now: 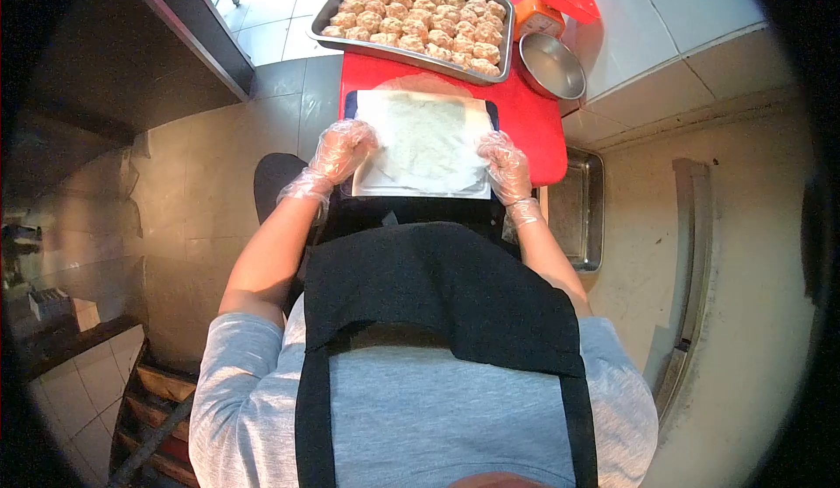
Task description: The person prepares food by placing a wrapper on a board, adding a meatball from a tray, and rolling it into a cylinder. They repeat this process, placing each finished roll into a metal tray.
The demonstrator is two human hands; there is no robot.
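Observation:
A translucent whitish sheet [424, 138] lies over white paper on a dark-edged board at the near end of the red table. My left hand [346, 149], in a clear plastic glove, is closed at the left edge of the sheet. At its right edge, my right hand [505, 166], gloved the same way, has its fingers pressed together on the sheet. Beyond the board stands a metal tray [394, 51] filled with several rows of pale, lumpy balls [416, 20].
A round metal bowl [552, 66] is right of the tray, beside an orange scale [537, 17] with a red container [573, 0] on it. The red table [542, 142] meets a tiled wall. Lower right is an empty metal pan [595, 212].

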